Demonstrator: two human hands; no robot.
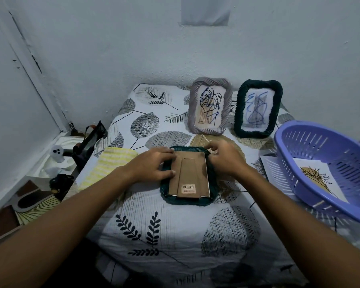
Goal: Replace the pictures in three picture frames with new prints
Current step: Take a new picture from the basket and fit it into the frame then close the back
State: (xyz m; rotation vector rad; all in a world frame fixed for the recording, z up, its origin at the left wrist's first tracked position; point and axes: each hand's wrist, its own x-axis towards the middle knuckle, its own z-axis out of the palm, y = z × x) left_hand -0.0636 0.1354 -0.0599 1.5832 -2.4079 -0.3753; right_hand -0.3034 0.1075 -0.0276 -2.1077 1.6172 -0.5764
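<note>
A dark green woven picture frame lies face down mid-surface, its brown cardboard backing up. The left hand rests flat, fingers spread along the backing's left edge. The right hand has fingers curled, pinching at the backing's top right corner.

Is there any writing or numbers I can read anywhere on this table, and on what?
Sticker with barcode on the face-down frame's cardboard back: print too blurred to read.
Small mark at the lower left of the print in the grey frame: too small to read.
Nothing else bears text.
</note>
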